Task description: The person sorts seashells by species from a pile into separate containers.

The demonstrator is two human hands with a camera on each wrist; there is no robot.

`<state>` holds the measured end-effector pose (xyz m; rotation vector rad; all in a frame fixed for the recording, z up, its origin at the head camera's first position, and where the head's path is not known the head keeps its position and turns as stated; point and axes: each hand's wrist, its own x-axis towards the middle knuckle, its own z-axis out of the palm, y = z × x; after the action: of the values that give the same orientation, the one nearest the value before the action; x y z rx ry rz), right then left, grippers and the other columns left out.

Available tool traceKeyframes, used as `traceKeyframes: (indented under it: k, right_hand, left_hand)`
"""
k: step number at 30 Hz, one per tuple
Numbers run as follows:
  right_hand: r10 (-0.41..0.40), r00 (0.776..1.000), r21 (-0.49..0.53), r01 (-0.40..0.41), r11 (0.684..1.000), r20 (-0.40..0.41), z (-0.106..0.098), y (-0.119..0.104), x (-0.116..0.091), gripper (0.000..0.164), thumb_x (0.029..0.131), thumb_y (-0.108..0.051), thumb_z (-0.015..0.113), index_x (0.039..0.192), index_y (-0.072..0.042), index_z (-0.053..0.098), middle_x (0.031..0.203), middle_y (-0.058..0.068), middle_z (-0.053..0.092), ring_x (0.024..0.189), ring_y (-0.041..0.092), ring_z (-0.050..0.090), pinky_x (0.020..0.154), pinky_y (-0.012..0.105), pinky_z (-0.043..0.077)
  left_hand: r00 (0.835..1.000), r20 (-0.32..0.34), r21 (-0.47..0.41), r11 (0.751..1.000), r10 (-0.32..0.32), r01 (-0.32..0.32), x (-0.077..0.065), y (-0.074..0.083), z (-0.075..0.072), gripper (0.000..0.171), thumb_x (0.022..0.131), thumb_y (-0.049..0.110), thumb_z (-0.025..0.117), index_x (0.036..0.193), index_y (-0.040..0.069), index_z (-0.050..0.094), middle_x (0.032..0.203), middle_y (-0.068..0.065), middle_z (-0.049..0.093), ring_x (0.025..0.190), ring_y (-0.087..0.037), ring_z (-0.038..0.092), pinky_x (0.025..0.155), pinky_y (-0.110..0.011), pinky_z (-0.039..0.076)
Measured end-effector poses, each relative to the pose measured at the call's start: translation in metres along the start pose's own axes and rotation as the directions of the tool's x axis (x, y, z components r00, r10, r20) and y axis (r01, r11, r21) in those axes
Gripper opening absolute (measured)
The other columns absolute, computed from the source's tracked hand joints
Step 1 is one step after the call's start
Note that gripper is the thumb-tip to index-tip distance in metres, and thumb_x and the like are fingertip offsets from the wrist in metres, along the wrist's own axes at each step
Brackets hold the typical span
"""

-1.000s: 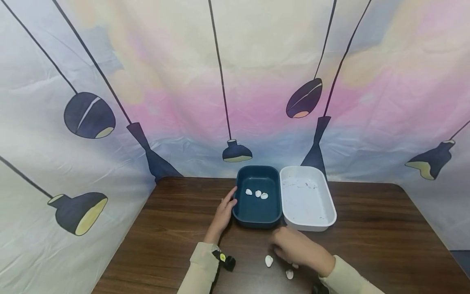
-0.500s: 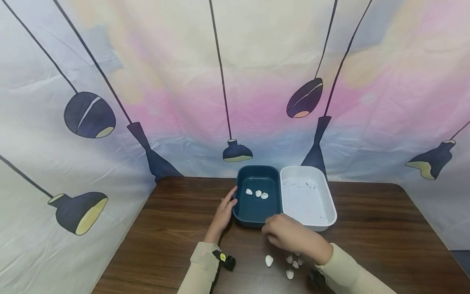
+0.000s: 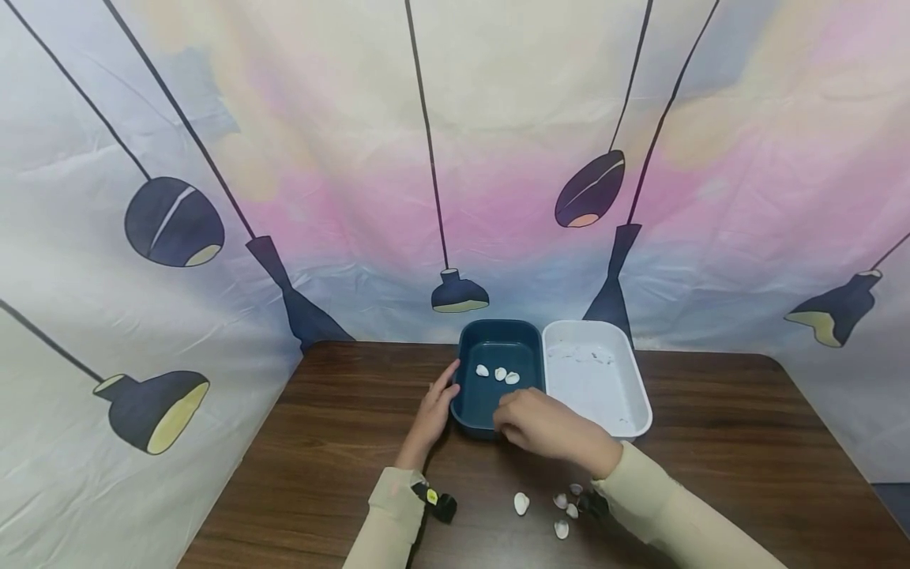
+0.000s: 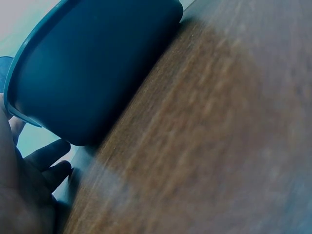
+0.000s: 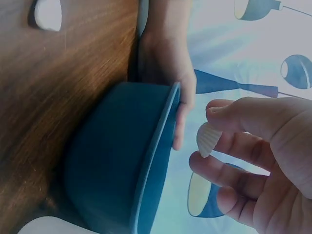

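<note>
White ribbed seashell (image 5: 208, 140) is pinched between thumb and curled fingers of the right hand (image 3: 540, 423), above the near end of the dark-teal, rounded rectangular tray (image 5: 112, 161). Its left side is touched by the left hand (image 3: 429, 413), fingers extended.

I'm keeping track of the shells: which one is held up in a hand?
The ribbed white shell pinched in the right hand; the other visible shells lie in the teal tray or on the table.
</note>
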<state>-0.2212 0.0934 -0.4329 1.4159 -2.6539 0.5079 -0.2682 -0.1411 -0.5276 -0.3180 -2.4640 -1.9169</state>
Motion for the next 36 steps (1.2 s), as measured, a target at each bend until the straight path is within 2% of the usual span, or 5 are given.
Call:
traceKeyframes:
  k: [6, 15, 24, 33, 36]
  right_hand:
    - [0.028, 1.0, 0.017, -0.028, 0.999, 0.0, 0.009, 0.008, 0.015, 0.013, 0.093, 0.0, 0.073, 0.092, -0.009, 0.082, 0.081, -0.003, 0.07, 0.072, 0.005, 0.06, 0.069, 0.023, 0.056]
    - [0.108, 0.994, 0.071, -0.109, 0.992, 0.008, 0.032, 0.028, 0.03, 0.011, 0.095, -0.008, 0.075, 0.09, -0.008, 0.084, 0.074, -0.004, 0.07, 0.065, 0.005, 0.055, 0.064, 0.026, 0.054]
    - [0.127, 0.99, 0.126, -0.134, 0.983, 0.064, 0.052, 0.047, 0.044, 0.011, 0.094, -0.003, 0.073, 0.097, 0.0, 0.083, 0.086, 0.006, 0.079, 0.078, 0.013, 0.072, 0.077, 0.034, 0.062]
    - [0.197, 0.97, 0.103, -0.212, 0.972, 0.144, 0.057, 0.051, 0.049, 0.012, 0.095, -0.005, 0.073, 0.087, -0.004, 0.081, 0.072, 0.0, 0.068, 0.062, 0.01, 0.057, 0.062, 0.029, 0.053]
    - [0.217, 0.964, 0.085, -0.232, 0.969, 0.153, 0.058, 0.052, 0.05, 0.011, 0.097, -0.007, 0.071, 0.091, -0.006, 0.081, 0.075, 0.0, 0.07, 0.064, 0.009, 0.057, 0.065, 0.031, 0.054]
  left_hand:
    - [1.0, 0.006, -0.031, 0.999, 0.005, -0.005, -0.007, 0.014, -0.001, 0.049, 0.112, 0.011, 0.045, 0.16, 0.003, 0.044, 0.164, -0.023, 0.039, 0.156, -0.043, 0.026, 0.128, -0.06, -0.003]
    - [1.0, 0.005, -0.035, 0.999, 0.014, -0.014, -0.007, 0.011, 0.001, 0.05, 0.112, 0.011, 0.045, 0.161, 0.003, 0.042, 0.165, -0.023, 0.038, 0.157, -0.043, 0.025, 0.129, -0.058, -0.004]
    - [1.0, -0.012, 0.016, 1.0, 0.019, -0.019, 0.008, -0.028, 0.002, 0.051, 0.114, 0.015, 0.042, 0.164, 0.009, 0.04, 0.167, -0.02, 0.036, 0.157, -0.04, 0.025, 0.128, -0.059, -0.005]
    - [0.999, 0.002, 0.035, 0.999, 0.033, -0.033, 0.007, -0.03, 0.001, 0.052, 0.114, 0.025, 0.043, 0.165, 0.018, 0.04, 0.168, -0.012, 0.038, 0.159, -0.037, 0.024, 0.128, -0.06, -0.002]
    - [1.0, 0.006, 0.038, 0.999, 0.031, -0.031, 0.007, -0.03, 0.001, 0.052, 0.114, 0.026, 0.042, 0.165, 0.019, 0.039, 0.169, -0.011, 0.037, 0.159, -0.036, 0.022, 0.129, -0.059, -0.002]
